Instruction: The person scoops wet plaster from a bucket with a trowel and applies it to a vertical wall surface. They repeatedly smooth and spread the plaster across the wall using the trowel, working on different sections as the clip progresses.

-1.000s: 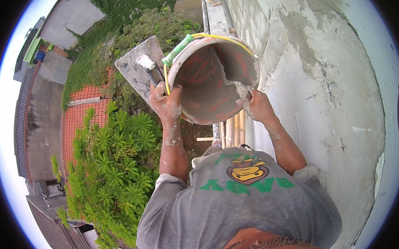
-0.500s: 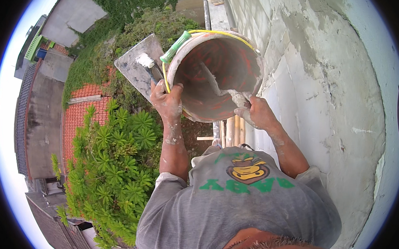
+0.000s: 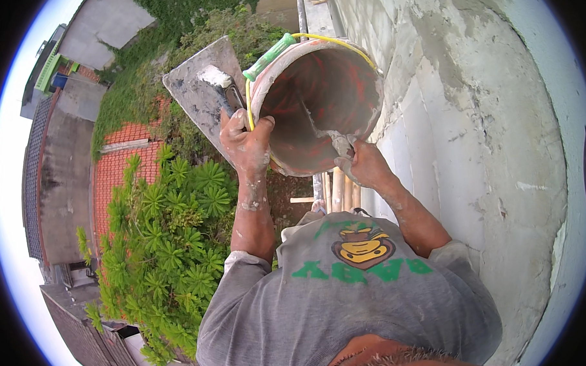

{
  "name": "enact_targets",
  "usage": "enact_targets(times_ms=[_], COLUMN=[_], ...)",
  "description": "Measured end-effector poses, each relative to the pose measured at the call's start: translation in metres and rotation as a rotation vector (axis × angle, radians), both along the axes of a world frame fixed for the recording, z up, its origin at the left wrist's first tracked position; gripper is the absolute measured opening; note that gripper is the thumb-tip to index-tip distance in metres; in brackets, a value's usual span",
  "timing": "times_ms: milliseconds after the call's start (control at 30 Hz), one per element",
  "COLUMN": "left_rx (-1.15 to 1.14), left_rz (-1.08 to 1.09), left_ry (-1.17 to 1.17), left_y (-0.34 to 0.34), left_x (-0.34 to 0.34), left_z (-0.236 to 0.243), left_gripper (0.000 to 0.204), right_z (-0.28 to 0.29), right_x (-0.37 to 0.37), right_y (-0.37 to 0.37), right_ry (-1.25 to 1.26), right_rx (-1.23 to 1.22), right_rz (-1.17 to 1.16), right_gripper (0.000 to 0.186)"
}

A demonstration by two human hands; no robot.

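Note:
A mortar-smeared bucket point(image 3: 331, 75) is tilted so its mouth faces me, its inside grey with reddish streaks. My left hand point(image 3: 245, 146) is closed, thumb over the bucket's left rim. Its fingers also hold the dark handle of a rectangular plastering float point(image 3: 195, 73), which sticks out to the left of the bucket. A yellow wire bail with a green grip point(image 3: 269, 57) lies along the upper left rim. In my right hand point(image 3: 370, 164), closed, is a mortar-caked trowel point(image 3: 341, 142). The trowel's blade reaches into the bucket and shows nearly edge-on.
A grey rendered wall point(image 3: 472, 144) rises close on the right. Below the bucket are bamboo poles point(image 3: 338, 188) and a narrow plank point(image 3: 319, 21) runs further ahead. To the left, far lower, are a leafy tree point(image 3: 172, 232) and an orange tiled roof point(image 3: 121, 169).
My right hand has moved a little left and down, and the trowel has turned inside the bucket. The bucket and float have shifted slightly, with the green grip moving up and right.

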State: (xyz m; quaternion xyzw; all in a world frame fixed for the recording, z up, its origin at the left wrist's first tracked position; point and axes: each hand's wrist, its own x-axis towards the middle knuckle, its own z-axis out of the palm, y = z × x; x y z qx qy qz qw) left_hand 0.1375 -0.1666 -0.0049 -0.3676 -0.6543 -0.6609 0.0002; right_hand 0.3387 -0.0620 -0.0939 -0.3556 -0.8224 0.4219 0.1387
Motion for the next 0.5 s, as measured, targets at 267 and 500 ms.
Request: enact_targets(times_ms=[267, 500], left_rx=[-0.072, 0.0], left_rz=[0.097, 0.088], left_ry=[-0.017, -0.001], left_y=[-0.002, 0.001], left_x=[0.005, -0.006], left_z=[0.006, -0.012], left_gripper=[0.016, 0.016], right_z=[0.012, 0.012], right_x=[-0.002, 0.02], right_y=[0.01, 0.022], right_ry=[-0.018, 0.039], right_rx=[-0.061, 0.025], right_rz=[0.184, -0.11], right_gripper=[0.049, 0.043])
